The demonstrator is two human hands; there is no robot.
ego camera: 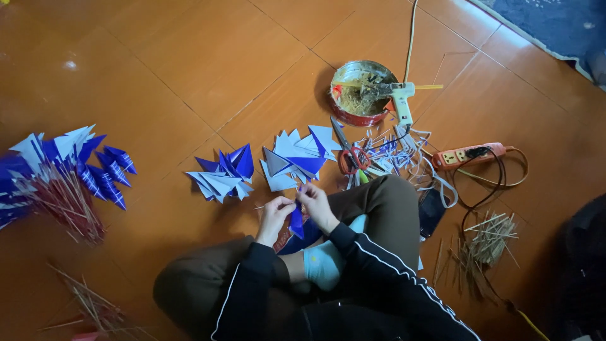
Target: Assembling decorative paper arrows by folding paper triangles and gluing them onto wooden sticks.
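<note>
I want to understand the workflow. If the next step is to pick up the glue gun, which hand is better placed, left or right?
Probably the right hand. The glue gun rests on the round tin, up and to the person's right. The left hand pinches the thin stick and blue paper piece, on the farther side.

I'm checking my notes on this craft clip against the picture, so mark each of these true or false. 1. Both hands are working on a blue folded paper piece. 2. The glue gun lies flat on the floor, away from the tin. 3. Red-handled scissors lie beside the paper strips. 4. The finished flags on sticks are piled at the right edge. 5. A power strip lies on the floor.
1. True: the left hand and right hand meet on the blue paper piece.
2. False: the glue gun rests across the round tin.
3. True: the scissors lie by the paper strips.
4. False: the flags on sticks are at the left; loose sticks lie at the right.
5. True: the power strip.
</note>
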